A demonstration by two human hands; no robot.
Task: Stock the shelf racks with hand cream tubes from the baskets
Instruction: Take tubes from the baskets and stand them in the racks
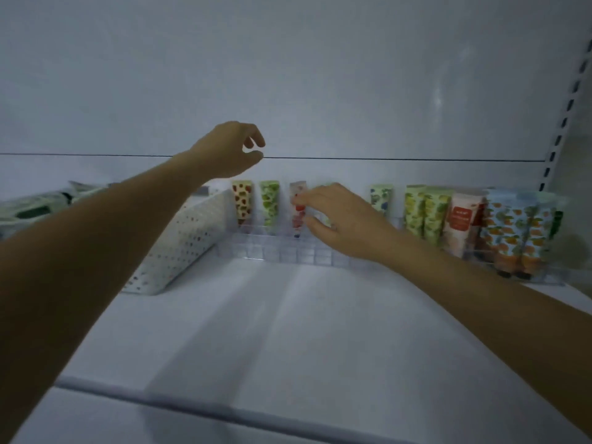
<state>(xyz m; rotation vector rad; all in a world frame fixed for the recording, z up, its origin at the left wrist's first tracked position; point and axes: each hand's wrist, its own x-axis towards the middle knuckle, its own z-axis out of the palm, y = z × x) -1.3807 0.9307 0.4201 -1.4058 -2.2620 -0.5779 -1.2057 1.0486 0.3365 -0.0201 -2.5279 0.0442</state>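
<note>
In the head view, both bare arms reach forward over a white shelf (288,331) toward a clear plastic rack (275,251) that stands at the back of it. The right hand (339,219) pinches a tube with red fruit print (297,206) between the thumb and the fingers; the tube stands upright in a slot of the rack, cap down. The left hand (229,149) is raised above the rack and holds nothing; its fingers are loosely curled, with a small gap between the thumb and the forefinger. Left of the held tube, two more tubes stand in the same rack: a green-print tube (269,203) just beside it, and a strawberry-print tube (242,201) further left. A white perforated basket (179,248) lies tilted at the left of the rack, touching or nearly touching it; what is inside I cannot tell. On the right, a second group of tubes stands close together: a blue-green one (380,197), yellow-green tubes (424,213), a white tube with red label (459,222) and orange-print tubes (512,232). The picture is dim and slightly blurred.
</note>
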